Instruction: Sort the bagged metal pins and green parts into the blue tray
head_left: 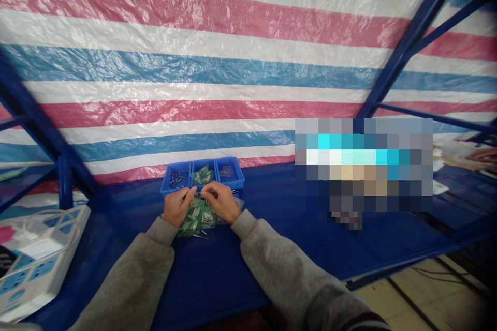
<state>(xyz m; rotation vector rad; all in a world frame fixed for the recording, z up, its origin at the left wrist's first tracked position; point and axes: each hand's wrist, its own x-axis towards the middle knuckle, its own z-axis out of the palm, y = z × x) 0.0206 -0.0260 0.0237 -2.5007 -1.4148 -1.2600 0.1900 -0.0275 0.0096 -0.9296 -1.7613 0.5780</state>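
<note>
My left hand (179, 206) has thumb and fingers pinched together above a pile of small clear-and-green bags (198, 217). Close beside it, my right hand (223, 202) is also pinched closed; whatever lies between the fingertips is too small to make out. Slim silvery metal pieces show among the bags, and a few loose metal pieces (201, 237) lie at the pile's near edge. Just beyond my hands stands a blue three-compartment tray (241, 176). Its left section has slim dark metal pieces (177, 178), the middle green bags (202, 175), the right small brownish parts (226, 171).
White power strips (42, 271) with cables sit at the left on the blue table (209, 279). A striped plastic sheet (194, 62) hangs behind, between blue metal frame posts (404, 57). A pixelated patch hides the area at the right.
</note>
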